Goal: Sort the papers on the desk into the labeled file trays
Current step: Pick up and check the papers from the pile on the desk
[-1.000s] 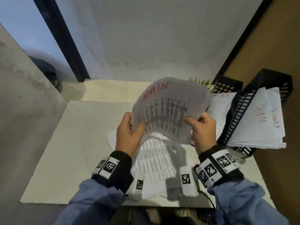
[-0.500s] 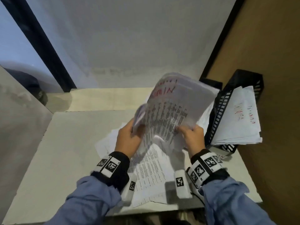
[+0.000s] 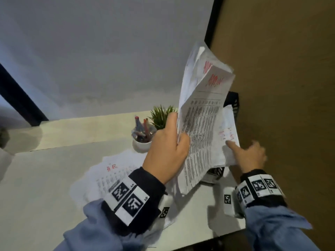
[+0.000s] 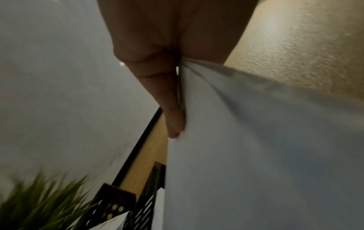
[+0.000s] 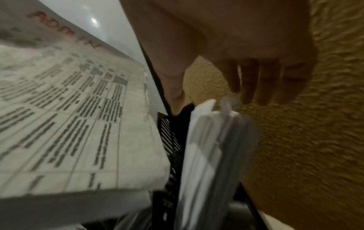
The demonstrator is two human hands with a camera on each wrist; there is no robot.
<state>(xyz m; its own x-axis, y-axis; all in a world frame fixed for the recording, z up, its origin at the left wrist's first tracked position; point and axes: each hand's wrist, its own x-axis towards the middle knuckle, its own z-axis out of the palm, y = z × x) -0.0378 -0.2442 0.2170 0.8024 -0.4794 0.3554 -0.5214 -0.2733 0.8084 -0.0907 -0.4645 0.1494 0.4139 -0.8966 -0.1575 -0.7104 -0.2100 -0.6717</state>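
Left grip [image 3: 165, 151] grasps a sheaf of printed papers [image 3: 201, 124] marked in red, held nearly upright above the counter [image 3: 45, 178], at 1 o'clock from centre. I see the thumb and fingers pinching its left edge. Right grip [image 3: 250, 156] is released: index finger straight, touching the filed papers [image 3: 227, 134] in the black mesh file tray [image 3: 233, 104] at 3 o'clock, against the brown wall. One sheet marked "HR" [image 3: 116, 174] lies flat on the counter at 8 o'clock. A pen cup [image 3: 143, 140] and a small plant [image 3: 161, 115] stand behind it.
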